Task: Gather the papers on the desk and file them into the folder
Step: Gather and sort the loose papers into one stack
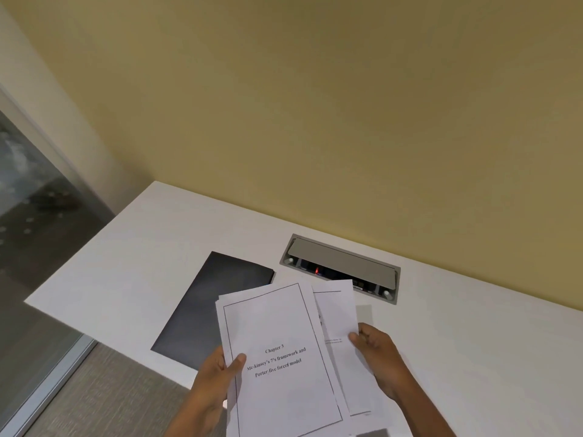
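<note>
white papers (277,357) with a printed chapter title are held above the bench (473,357), left hand (217,373) in a closed grip on the stack's left edge. right hand (378,354) pinches a sheet (336,313) fanned out behind. black folder (208,307) lies closed just left, near a grey cable box (340,266).

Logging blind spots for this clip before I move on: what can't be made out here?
Head view:
- Sheet count in the left hand's stack: the top page covers the rest.
- Text on the sheet in the right hand: too small, partly overlapped by the stack.
- Folder contents: cover closed, near corner behind the papers.
- Sockets in the desk's cable box: shaded by its lid.
- Stack's lower edge: cut by the frame.
</note>
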